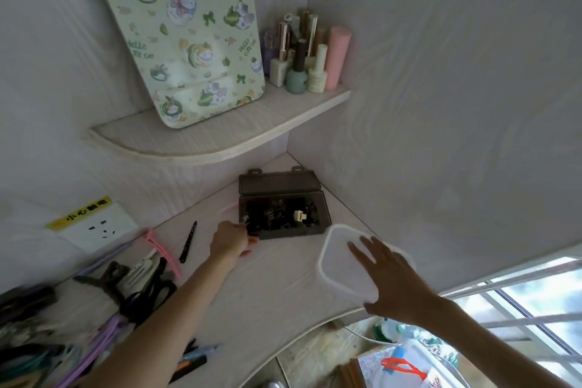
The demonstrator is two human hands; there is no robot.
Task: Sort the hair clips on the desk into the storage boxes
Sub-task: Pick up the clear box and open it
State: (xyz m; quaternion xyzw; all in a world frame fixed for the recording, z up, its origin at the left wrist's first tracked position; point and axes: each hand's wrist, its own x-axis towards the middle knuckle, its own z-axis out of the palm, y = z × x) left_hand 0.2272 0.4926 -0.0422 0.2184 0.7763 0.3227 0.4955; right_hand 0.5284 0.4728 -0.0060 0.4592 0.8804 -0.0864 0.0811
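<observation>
A dark grey storage box [324,209] stands open in the desk's back corner, holding several small dark clips and one cream clip [299,216]. My left hand [231,241] is at the box's front left corner, fingers curled around something small and pinkish; what it is I cannot tell. A clear white-rimmed storage box [338,264] sits to the right near the desk edge. My right hand [390,280] lies over it with fingers spread and straight. A pink hair clip [162,253] and a black clip [188,242] lie on the desk to the left.
A pile of dark clips, purple bands and hair accessories [94,299] crowds the left front of the desk. A wall socket [97,227] sits at left. A corner shelf [220,135] above carries a patterned board and nail polish bottles [302,66]. Pens [192,356] lie near the front edge.
</observation>
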